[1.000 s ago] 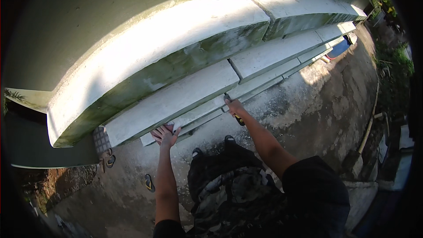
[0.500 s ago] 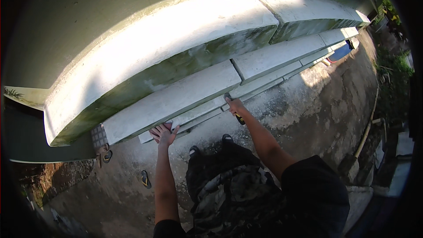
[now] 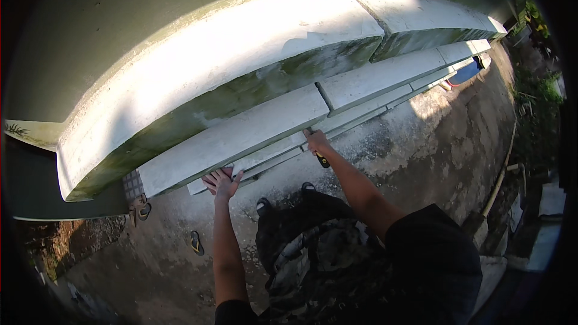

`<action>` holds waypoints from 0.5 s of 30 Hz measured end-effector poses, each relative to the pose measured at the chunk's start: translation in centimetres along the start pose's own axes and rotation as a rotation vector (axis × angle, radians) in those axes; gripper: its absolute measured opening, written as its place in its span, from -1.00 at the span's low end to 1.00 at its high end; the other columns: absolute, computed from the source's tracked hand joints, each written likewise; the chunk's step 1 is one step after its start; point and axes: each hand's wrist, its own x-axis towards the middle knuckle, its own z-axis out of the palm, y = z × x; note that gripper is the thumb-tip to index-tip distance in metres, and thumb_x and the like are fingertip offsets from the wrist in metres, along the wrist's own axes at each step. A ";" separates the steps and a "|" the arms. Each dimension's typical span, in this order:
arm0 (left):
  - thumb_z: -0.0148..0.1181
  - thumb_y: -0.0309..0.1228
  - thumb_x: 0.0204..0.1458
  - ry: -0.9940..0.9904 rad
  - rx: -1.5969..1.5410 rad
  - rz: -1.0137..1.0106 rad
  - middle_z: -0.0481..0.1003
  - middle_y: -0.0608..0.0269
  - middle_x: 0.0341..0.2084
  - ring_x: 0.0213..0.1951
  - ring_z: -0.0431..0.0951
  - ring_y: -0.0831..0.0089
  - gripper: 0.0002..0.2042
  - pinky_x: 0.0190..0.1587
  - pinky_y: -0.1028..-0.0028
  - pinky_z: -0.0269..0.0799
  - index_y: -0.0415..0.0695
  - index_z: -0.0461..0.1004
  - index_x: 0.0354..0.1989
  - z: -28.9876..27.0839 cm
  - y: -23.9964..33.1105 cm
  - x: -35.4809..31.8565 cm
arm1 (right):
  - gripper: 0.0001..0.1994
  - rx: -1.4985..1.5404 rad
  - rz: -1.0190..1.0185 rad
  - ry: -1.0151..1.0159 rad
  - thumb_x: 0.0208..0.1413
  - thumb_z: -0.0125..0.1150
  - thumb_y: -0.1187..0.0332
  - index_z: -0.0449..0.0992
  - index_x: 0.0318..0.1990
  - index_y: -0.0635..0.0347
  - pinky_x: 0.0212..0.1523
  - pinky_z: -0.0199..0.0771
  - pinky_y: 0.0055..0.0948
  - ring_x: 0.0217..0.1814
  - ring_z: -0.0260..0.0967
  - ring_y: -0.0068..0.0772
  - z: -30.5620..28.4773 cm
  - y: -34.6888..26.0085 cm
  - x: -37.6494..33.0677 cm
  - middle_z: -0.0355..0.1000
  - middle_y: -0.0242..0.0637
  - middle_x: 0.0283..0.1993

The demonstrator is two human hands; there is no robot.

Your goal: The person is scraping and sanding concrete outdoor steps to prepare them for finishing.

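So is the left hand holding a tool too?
No, the left hand lies flat and open on the concrete step; only the right hand grips a black-and-yellow handled tool.

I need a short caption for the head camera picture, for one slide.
Left hand flat on a white concrete slab; right hand grips a black-and-yellow tool handle at its edge.

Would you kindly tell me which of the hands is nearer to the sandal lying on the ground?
Left. The left hand rests on the slab edge above the sandal; the right hand is farther right.

black-and-yellow-handled tool (image 3: 321,157), against pale concrete step (image 3: 241,135), long, level
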 end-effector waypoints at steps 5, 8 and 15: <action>-0.22 0.46 -0.26 -0.017 -0.011 0.026 -0.32 -0.28 0.25 0.27 -0.51 -0.18 0.16 0.16 -0.16 -0.66 -0.42 -0.30 0.23 0.5 0.3 0.8 | -0.59 0.086 0.062 -0.238 0.12 -0.02 0.06 0.31 -0.43 0.32 -0.84 0.18 -0.41 -0.87 0.15 -0.35 -1.2 1.3 2.6 0.24 -0.19 -0.77; -0.22 0.46 -0.26 0.005 -0.038 -0.007 -0.33 -0.29 0.25 0.27 -0.52 -0.18 0.16 0.15 -0.17 -0.65 -0.42 -0.31 0.23 0.9 -1.2 0.2 | -0.60 0.122 0.058 -0.176 0.13 -0.03 0.06 0.30 -0.39 0.33 -0.84 0.15 -0.41 -0.87 0.08 -0.36 -0.3 2.3 -0.7 0.21 -0.22 -0.75; -0.20 0.46 -0.27 0.026 -0.058 0.035 -0.35 -0.28 0.25 0.27 -0.53 -0.17 0.17 0.16 -0.17 -0.65 -0.42 -0.32 0.23 0.6 0.7 0.6 | -0.53 -0.020 -0.016 -0.238 0.10 0.01 0.04 0.29 -0.54 0.38 -0.83 0.14 -0.40 -0.81 0.08 -0.40 -1.8 -0.1 3.7 0.24 -0.15 -0.69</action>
